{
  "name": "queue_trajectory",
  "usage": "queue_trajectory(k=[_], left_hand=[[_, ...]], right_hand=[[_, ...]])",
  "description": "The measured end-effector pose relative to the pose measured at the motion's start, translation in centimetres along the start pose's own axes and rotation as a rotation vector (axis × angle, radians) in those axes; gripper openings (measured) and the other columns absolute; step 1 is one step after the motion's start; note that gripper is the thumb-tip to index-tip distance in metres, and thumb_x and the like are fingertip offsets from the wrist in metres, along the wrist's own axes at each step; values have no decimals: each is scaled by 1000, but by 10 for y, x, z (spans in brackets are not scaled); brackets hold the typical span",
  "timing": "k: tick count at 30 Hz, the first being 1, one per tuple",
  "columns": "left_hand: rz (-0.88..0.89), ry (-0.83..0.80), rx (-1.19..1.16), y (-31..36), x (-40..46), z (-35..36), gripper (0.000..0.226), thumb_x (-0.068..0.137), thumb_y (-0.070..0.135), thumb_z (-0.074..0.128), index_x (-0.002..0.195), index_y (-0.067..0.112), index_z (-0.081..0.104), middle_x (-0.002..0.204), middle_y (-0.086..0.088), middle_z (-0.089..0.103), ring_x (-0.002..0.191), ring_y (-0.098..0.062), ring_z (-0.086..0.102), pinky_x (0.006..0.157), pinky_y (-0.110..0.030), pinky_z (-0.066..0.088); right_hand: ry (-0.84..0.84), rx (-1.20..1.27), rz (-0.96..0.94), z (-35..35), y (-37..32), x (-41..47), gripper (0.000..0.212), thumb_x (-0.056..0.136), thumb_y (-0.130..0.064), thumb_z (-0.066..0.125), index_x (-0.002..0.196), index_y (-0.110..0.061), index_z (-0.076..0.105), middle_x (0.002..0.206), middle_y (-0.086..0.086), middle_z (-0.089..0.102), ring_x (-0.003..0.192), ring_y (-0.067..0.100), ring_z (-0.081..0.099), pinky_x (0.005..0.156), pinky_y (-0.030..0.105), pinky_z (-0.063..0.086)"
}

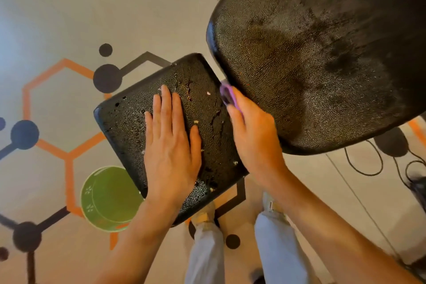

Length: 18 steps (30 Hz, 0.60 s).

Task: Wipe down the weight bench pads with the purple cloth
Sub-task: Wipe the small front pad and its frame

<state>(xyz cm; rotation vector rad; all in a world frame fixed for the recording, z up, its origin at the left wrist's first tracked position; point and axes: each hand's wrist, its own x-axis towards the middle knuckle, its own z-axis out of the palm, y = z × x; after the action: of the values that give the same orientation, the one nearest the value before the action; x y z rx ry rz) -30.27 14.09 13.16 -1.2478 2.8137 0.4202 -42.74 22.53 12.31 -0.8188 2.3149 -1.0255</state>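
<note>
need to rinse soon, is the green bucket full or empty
Cannot tell: the bucket stands upright, its inside uniformly green, and no waterline shows.

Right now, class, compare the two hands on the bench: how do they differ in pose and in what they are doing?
The left hand lies flat, fingers straight, pressing on the small seat pad; the right hand is curled, gripping the purple cloth. The left hand holds nothing; the right hand works the cloth at the gap beside the large back pad. Both are bare.
</note>
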Motion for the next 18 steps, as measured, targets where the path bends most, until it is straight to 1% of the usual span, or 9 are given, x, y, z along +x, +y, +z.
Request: queue_trajectory(k=[3, 5, 7, 9, 11, 13, 14, 17, 18], left_hand=[[-8, 4, 8, 0, 1, 1, 62, 101, 36, 28, 154, 7, 14, 163, -10, 5, 151, -24, 0, 123, -37, -1], [-8, -6, 13, 0, 2, 0, 62, 101, 37, 27, 154, 7, 13, 163, -10, 4, 151, -24, -1, 123, -37, -1], [-7, -18, 20, 0, 1, 0, 63, 101, 37, 26, 154, 8, 11, 163, -9, 2, 151, -23, -3, 123, -37, -2], [1, -14, 17, 0, 1, 1, 62, 101, 37, 27, 154, 8, 11, 163, -10, 2, 151, -23, -3, 123, -37, -2], [5, -11, 18, -1, 1, 1, 62, 102, 36, 27, 154, 8, 11, 163, -10, 2, 151, -24, -3, 122, -37, -2], [5, -11, 7, -1, 1, 1, 63, 102, 37, 27, 155, 8, 11, 163, -9, 2, 151, -24, -3, 122, -37, -2], [4, -10, -1, -1, 1, 1, 63, 102, 37, 27, 155, 9, 10, 163, -9, 2, 151, -24, -3, 122, -37, -2], [1, -9, -13, -1, -1, 1, 63, 102, 38, 26, 155, 9, 10, 163, -9, 1, 151, -23, -3, 123, -37, -2], [4, -9, -22, -1, 0, 1, 62, 102, 38, 26, 155, 9, 9, 163, -9, 1, 151, -23, -4, 123, -37, -2]], right_hand=[[-8, -26, 61, -9, 14, -31, 39, 101, -21, 42, 139, -12, 51, 135, 2, 59, 125, 13, 54, 107, 31, 42], [13, -68, 18, 1, -1, -5, 38, 101, -20, 41, 136, -10, 53, 130, 4, 62, 118, 16, 59, 103, 24, 42], [15, -83, -17, 20, -23, 42, 34, 101, -19, 43, 132, -11, 55, 118, 4, 67, 102, 13, 64, 81, 9, 38], [20, -99, 5, 35, -39, 78, 32, 102, -21, 42, 128, -12, 58, 108, 4, 69, 92, 14, 66, 69, 15, 38], [38, -41, -4, 34, -35, 68, 34, 102, -20, 41, 133, -13, 55, 116, 5, 68, 101, 17, 65, 79, 22, 47], [36, -8, -14, 15, -11, 18, 38, 101, -19, 43, 138, -16, 51, 130, 2, 62, 118, 14, 59, 99, 18, 41], [39, -1, 6, 1, 3, -13, 39, 101, -21, 43, 139, -19, 50, 134, -3, 59, 122, 11, 56, 103, 15, 37], [14, 53, 138, -29, 33, -87, 41, 98, -28, 44, 139, -33, 45, 131, -22, 56, 121, -6, 53, 100, 9, 38], [22, 106, 174, -33, 36, -97, 41, 96, -29, 44, 137, -34, 45, 127, -24, 57, 116, -9, 55, 97, 8, 40]])
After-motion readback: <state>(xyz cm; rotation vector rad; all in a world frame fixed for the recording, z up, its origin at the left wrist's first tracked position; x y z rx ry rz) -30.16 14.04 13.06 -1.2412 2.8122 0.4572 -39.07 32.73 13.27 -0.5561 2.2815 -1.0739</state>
